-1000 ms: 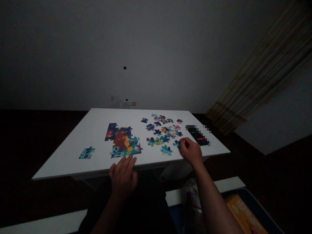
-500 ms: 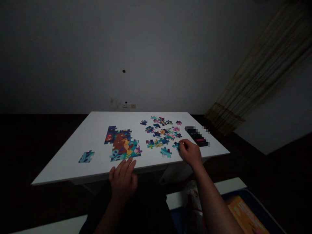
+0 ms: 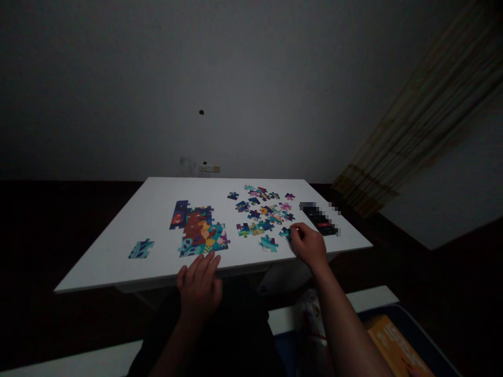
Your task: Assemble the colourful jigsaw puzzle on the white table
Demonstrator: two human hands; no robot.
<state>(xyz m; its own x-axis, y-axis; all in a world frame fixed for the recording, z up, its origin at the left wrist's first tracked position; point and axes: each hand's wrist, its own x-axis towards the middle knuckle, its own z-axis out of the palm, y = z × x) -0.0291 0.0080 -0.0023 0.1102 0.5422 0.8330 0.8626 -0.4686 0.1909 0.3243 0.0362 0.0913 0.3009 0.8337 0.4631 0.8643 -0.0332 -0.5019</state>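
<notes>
My right hand (image 3: pixel 308 246) pinches a small teal jigsaw piece (image 3: pixel 285 233) at the lower edge of a scatter of loose pieces (image 3: pixel 261 209) on the white table (image 3: pixel 118 251). Just below that hand lies a separate teal piece (image 3: pixel 269 243). My left hand (image 3: pixel 199 288) rests with its fingers apart on the table's near edge, touching nothing but the table, just below a joined puzzle section (image 3: pixel 198 230) with a brown figure on blue and teal. Further left lies a small joined teal section (image 3: pixel 141 248).
A pixelated dark flat object (image 3: pixel 320 220) lies at the table's right edge. Below the table on the right, an orange box (image 3: pixel 393 340) sits in a blue container (image 3: pixel 416 319). A curtain (image 3: pixel 432 115) hangs at the right, beside the wall.
The view has shifted slightly as my head moved. Both hands and the puzzle pieces stay in nearly the same places on the table.
</notes>
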